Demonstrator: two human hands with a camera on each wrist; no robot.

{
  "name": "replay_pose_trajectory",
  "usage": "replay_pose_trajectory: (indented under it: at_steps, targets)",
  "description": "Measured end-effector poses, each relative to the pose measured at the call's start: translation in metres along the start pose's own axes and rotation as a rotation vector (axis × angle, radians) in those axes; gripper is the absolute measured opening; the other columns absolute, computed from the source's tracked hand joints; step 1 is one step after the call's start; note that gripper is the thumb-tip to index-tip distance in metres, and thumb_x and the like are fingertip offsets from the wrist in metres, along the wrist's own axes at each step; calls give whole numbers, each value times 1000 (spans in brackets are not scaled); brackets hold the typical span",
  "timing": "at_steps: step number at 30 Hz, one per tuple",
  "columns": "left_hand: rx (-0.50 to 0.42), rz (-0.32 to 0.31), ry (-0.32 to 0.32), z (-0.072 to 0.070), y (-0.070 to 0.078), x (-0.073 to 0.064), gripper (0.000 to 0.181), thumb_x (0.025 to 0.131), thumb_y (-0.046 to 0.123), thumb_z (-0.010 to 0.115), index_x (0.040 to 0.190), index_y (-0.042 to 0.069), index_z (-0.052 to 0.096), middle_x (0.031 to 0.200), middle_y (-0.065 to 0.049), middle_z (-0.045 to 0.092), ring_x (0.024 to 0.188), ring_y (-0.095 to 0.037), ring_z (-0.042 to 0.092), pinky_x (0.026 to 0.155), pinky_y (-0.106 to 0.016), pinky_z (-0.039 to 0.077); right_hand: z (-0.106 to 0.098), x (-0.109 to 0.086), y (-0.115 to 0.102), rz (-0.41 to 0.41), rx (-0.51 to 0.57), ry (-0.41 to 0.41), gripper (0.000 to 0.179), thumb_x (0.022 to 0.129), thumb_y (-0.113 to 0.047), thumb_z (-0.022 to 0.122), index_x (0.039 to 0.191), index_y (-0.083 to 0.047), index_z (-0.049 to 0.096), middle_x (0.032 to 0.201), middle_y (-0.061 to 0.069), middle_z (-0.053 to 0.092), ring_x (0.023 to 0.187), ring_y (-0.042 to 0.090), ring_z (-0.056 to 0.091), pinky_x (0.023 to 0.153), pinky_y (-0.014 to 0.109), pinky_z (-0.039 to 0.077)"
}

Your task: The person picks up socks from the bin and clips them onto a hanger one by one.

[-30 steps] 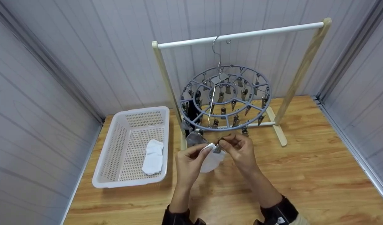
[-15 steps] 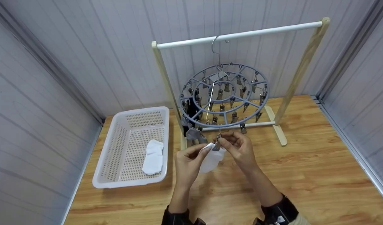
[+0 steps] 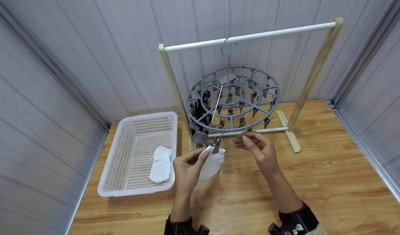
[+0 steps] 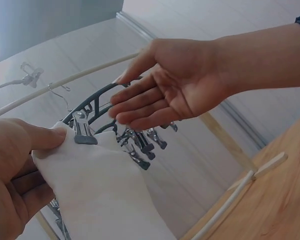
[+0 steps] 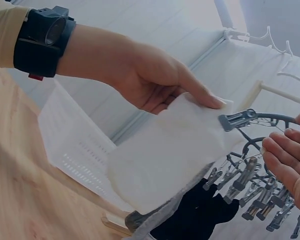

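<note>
A white sock (image 3: 210, 166) hangs below the front rim of the round blue-grey clip hanger (image 3: 249, 129). One metal clip (image 3: 216, 146) bites its top edge, plain in both wrist views. Beside that clip, my left hand (image 3: 189, 169) pinches the sock's upper corner between thumb and fingers. My right hand (image 3: 259, 150) is apart from clip and sock, to their right, fingers extended and holding nothing. In the right wrist view, grey and black socks (image 5: 192, 215) hang behind the white sock (image 5: 165, 150).
A white plastic basket (image 3: 103, 182) stands at left on the wooden table, with another white sock (image 3: 160, 164) inside. The hanger hooks over the white rail (image 3: 268, 34) of a wooden stand (image 3: 312, 78). Several unused clips (image 3: 242, 122) dangle from the hanger.
My right hand has released the clip and drawn back to the right, its fingers opening. The clip now grips the sock, and my left hand has shifted slightly left with it.
</note>
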State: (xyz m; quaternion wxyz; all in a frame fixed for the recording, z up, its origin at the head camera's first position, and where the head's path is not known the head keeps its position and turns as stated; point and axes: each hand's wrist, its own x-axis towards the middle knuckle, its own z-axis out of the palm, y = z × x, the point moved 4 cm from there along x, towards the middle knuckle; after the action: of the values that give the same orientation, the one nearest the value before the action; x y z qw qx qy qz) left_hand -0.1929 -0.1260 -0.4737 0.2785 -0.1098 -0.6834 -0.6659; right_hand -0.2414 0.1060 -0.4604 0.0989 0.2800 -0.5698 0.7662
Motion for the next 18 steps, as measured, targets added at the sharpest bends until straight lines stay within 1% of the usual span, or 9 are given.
replay_pose_trajectory:
  at_steps: [5, 10, 12, 18]
  targets:
    - [27, 1, 37, -8, 0, 2, 10, 90, 4, 84, 100, 1, 84, 96, -10, 81, 82, -19, 78, 71, -25, 62, -7, 1, -6, -31, 6, 11, 27, 108, -3, 55, 110, 22, 65, 98, 24, 77, 88, 28, 78, 83, 45, 64]
    - [46, -1, 65, -15, -1, 4, 10, 90, 3, 84, 100, 0, 84, 95, -10, 81, 84, -19, 78, 73, -26, 62, -13, 2, -8, -26, -3, 19, 27, 108, -5, 55, 107, 19, 67, 96, 21, 77, 85, 31, 77, 80, 44, 64]
    - [51, -1, 68, -17, -1, 5, 10, 91, 3, 84, 100, 0, 83, 94, -10, 81, 84, -20, 78, 74, -26, 62, -14, 3, -8, -25, -11, 20, 26, 108, -5, 55, 105, 18, 68, 94, 20, 77, 83, 32, 77, 79, 44, 65]
    - [59, -6, 69, -21, -2, 6, 9, 91, 3, 83, 100, -1, 83, 93, -10, 81, 83, -19, 77, 73, -25, 62, -15, 4, -9, -50, -2, 7, 25, 107, -1, 54, 101, 19, 67, 90, 23, 76, 80, 35, 77, 76, 45, 65]
